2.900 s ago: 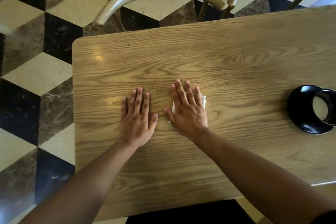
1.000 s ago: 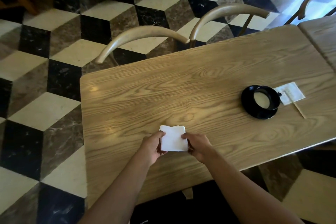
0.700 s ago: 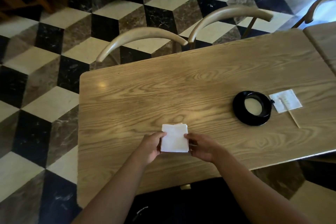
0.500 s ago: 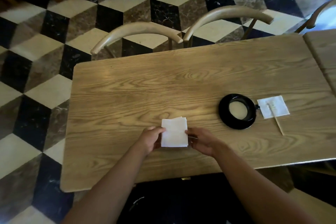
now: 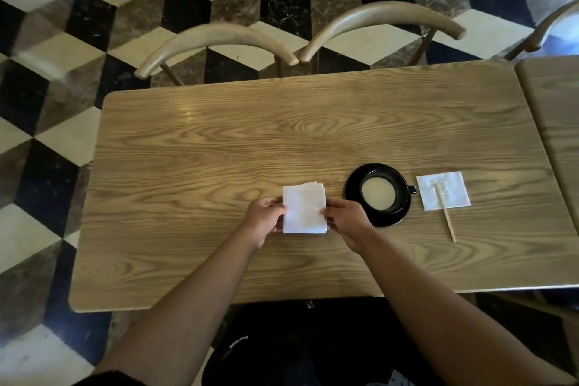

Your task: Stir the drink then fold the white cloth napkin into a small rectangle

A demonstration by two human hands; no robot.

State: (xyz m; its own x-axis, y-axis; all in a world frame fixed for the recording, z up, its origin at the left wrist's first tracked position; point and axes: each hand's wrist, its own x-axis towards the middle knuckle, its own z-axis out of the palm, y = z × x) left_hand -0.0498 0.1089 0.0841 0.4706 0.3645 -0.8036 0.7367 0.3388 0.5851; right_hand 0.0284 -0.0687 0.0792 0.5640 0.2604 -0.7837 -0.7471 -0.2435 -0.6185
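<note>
A white cloth napkin (image 5: 304, 210), folded into a small upright rectangle with several layers showing at its top edge, lies on the wooden table (image 5: 219, 150). My left hand (image 5: 264, 222) pinches its left edge and my right hand (image 5: 346, 224) pinches its right edge. Just right of my right hand stands a black cup (image 5: 379, 194) of pale milky drink on a black saucer (image 5: 388, 219). A wooden stir stick (image 5: 446, 216) rests partly on a second white napkin (image 5: 443, 194) to the right of the cup.
Two curved wooden chair backs (image 5: 216, 44) (image 5: 382, 19) stand at the table's far edge. A second table (image 5: 554, 122) abuts on the right. The floor (image 5: 62, 103) is black, white and brown cube-pattern tile. My dark-clothed lap (image 5: 297, 348) is below the near edge.
My hands went from pressing flat on the table to holding the folded napkin by both side edges. The view has shifted, bringing the cup, second napkin and stick toward the centre.
</note>
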